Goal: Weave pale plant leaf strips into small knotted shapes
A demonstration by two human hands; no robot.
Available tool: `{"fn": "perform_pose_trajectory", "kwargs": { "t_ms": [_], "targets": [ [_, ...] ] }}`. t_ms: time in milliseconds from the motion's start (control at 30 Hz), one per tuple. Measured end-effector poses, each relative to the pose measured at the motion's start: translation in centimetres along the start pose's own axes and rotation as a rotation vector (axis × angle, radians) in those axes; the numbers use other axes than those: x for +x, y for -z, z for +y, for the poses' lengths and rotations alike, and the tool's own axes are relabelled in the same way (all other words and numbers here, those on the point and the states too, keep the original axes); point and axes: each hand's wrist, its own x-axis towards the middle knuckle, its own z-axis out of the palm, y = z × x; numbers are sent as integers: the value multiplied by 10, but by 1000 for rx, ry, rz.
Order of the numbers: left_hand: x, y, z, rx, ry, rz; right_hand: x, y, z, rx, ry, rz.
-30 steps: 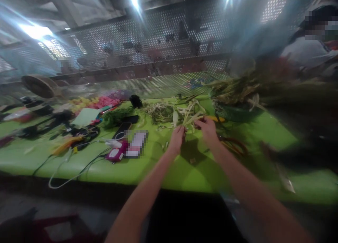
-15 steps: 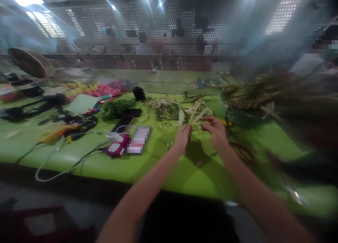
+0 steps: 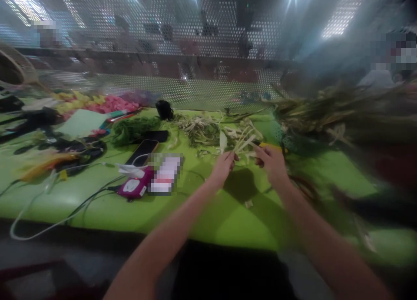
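Observation:
Both my hands reach over a bright green table [image 3: 169,206] to a small bundle of pale leaf strips [image 3: 243,144]. My left hand [image 3: 223,167] pinches the near end of the strips, fingers closed. My right hand [image 3: 272,163] is curled round the strips from the right, fingers bent. A larger heap of cut pale and green leaf scraps [image 3: 200,130] lies just behind the bundle. Motion blur softens the fingers.
Left of my hands lie a magenta device [image 3: 133,188] with white cables, a dark phone [image 3: 143,150], a green leafy clump [image 3: 132,130], pink and yellow items [image 3: 104,103]. A big blurred bundle of foliage [image 3: 342,113] fills the right. A perforated metal screen [image 3: 195,52] backs the table; another person [image 3: 381,74] sits far right.
The view has tilted and shifted, so the table sits lower left. My hands stay on the leaf strips; the right hand has drawn slightly right and apart from the left.

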Motion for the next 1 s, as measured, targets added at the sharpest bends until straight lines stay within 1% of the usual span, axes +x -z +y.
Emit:
{"fn": "perform_pose_trajectory", "kwargs": {
  "t_ms": [167,400,500,600,767,900,1000],
  "targets": [
    [-7,1,2,-3,34,-43,-2,2,-3,-18,-18,29],
    [-10,3,5,-62,52,-71,-2,3,-7,18,37,21],
    [-11,5,6,-102,68,-102,-3,2,-8,13,40,19],
    [-12,7,7,-114,79,-130,-4,1,-9,20,38,38],
    [-13,8,7,-123,92,-137,-6,1,-11,3,39,75],
    [-13,8,6,-88,92,-139,-5,3,-11,7,44,96],
    [-14,5,4,-30,82,-147,-5,4,-11,63,63,98]
  ]
}}
